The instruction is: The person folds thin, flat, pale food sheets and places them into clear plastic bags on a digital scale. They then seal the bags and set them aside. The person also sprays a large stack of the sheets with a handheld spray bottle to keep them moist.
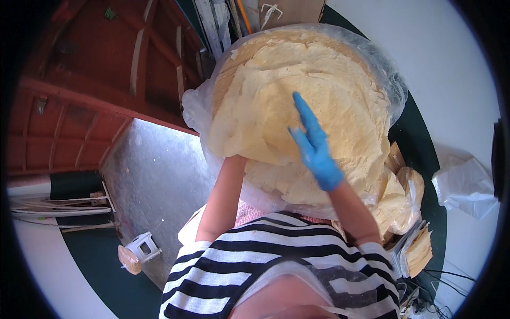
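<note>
A broad, round pile of thin, pale-yellow, dough-like sheets lies before me, loose at the edges. Beneath the near left part of the top sheet, my left hand is hidden; only the bare left forearm shows, running up to the sheet's edge. My right hand, in a blue glove, is over the middle of the pile with thumb and fingers apart and nothing in it. Whether its fingertips touch the sheet I cannot tell. A brown round board-like surface shows at the pile's far left, and clear plastic film wraps around the rim.
Wrapped bundles of similar sheets lean at the right, by a stack of flat pieces and dark cables. A clear plastic bag hangs on the wall. Left are a red door, the concrete floor and a white stool.
</note>
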`<state>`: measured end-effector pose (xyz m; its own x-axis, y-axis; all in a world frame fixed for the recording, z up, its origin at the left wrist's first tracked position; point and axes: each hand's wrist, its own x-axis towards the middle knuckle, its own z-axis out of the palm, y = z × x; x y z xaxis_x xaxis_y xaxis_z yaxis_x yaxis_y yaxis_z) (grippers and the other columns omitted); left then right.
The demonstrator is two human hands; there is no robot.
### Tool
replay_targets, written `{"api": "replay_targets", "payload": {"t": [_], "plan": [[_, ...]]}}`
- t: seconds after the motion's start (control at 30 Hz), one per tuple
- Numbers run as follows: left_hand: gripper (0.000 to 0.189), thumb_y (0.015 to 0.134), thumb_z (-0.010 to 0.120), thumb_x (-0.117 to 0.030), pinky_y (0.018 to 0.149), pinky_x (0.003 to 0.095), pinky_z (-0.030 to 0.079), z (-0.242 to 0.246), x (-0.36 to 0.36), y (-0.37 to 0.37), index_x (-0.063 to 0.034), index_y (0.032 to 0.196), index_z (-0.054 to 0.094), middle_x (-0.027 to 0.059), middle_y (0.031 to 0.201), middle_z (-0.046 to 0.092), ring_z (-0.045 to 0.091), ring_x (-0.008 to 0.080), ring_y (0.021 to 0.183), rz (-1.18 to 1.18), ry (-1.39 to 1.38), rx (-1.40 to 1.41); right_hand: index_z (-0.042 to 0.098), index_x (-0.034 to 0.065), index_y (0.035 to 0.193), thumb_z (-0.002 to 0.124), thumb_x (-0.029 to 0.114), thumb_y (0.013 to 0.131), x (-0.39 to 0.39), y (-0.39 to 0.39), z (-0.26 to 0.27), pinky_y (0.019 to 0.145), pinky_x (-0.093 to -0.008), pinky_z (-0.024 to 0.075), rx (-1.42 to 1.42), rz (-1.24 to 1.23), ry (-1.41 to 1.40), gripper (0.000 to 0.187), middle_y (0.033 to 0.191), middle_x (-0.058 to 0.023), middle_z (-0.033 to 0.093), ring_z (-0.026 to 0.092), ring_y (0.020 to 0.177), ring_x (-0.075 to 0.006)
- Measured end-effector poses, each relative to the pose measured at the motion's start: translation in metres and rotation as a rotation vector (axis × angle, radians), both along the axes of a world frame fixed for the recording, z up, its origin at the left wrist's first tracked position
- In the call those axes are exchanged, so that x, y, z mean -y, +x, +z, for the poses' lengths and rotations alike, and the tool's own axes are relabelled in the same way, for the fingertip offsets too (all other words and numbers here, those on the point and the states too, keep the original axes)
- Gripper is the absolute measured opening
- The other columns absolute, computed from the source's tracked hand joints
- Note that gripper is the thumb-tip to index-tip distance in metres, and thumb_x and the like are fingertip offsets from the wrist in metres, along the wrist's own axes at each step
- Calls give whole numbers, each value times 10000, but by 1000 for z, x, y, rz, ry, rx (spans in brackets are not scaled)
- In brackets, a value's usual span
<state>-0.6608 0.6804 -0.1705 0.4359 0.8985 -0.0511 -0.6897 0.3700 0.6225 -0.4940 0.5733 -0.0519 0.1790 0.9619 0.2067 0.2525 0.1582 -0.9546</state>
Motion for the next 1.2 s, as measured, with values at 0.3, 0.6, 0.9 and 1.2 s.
{"api": "replay_targets", "payload": {"t": [0.3, 0.6, 0.9, 1.2], "plan": [[674, 904, 588, -280, 1129, 401, 218, 17, 3, 68, -33, 1437, 256, 175, 1488, 299, 283, 274, 1380, -12, 511, -555, 450, 38, 1347, 438, 247, 954, -47, -25, -96, 1086, -356, 314, 224, -216, -300, 446, 1351, -150, 485, 431, 1269, -306], [646, 895, 550, -376, 1119, 493, 183, 0, 14, 102, -6, 1396, 376, 264, 1460, 314, 271, 399, 1367, 126, 1018, -1429, 428, 7, 1371, 437, 282, 975, 10, 40, -126, 1063, -349, 351, 788, -314, -213, 481, 1346, -136, 506, 486, 1235, -258], [812, 826, 620, -484, 1142, 502, 117, 23, -1, 119, -17, 1423, 329, 211, 1524, 211, 175, 355, 1417, 158, 1223, -1636, 283, 97, 1476, 672, 465, 796, 50, 27, 13, 1134, -473, 202, 1001, -107, -233, 866, 1501, -162, 298, 269, 1393, -329], [784, 801, 698, -346, 1138, 449, 204, 0, -43, 116, 12, 1399, 337, 228, 1475, 283, 260, 335, 1383, 75, 1260, -1451, 208, 167, 1504, 725, 579, 656, 38, 30, -77, 1138, -551, 87, 936, -41, -490, 1074, 1543, -167, 192, 140, 1429, -379]]}}
